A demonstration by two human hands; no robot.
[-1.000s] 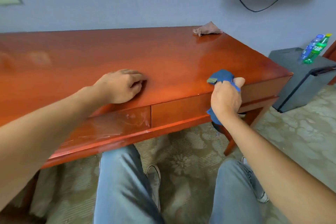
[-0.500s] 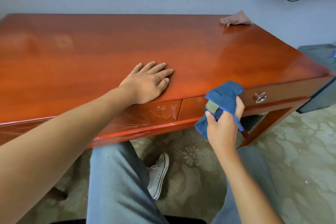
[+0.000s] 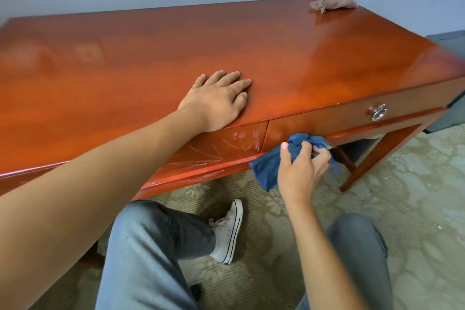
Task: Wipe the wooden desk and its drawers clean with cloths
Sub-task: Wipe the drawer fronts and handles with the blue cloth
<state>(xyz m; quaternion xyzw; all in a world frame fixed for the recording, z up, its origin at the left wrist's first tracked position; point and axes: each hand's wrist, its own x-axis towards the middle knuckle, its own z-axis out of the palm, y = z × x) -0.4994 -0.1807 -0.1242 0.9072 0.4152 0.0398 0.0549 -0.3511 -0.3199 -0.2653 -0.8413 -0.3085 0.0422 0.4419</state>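
Two hands are at work on a glossy reddish wooden counter (image 3: 289, 58) set against a pale blue wall. The left hand (image 3: 216, 100) lies flat on the counter top near its front edge, fingers straight and close together, palm down, holding nothing. The right hand (image 3: 302, 168) is lower, in front of the right drawer (image 3: 327, 121), with its fingers and thumb curled round a bunched blue cloth (image 3: 269, 166); the cloth's upper part touches the lower edge of that drawer's front, and a loose flap hangs down to the left of the wrist. A small tag shows on the cloth by the fingertips, too blurred to read. The right drawer carries a silver ring pull (image 3: 378, 112) toward its right end. The left drawer (image 3: 221, 143), just beside it, bears pale scratch marks across its front, which form no legible writing. A crumpled tan cloth (image 3: 332, 2) sits at the counter's far right corner, well apart from both hands. Below, jean-clad legs and a white sneaker (image 3: 227, 231) rest on a patterned carpet (image 3: 415, 196).
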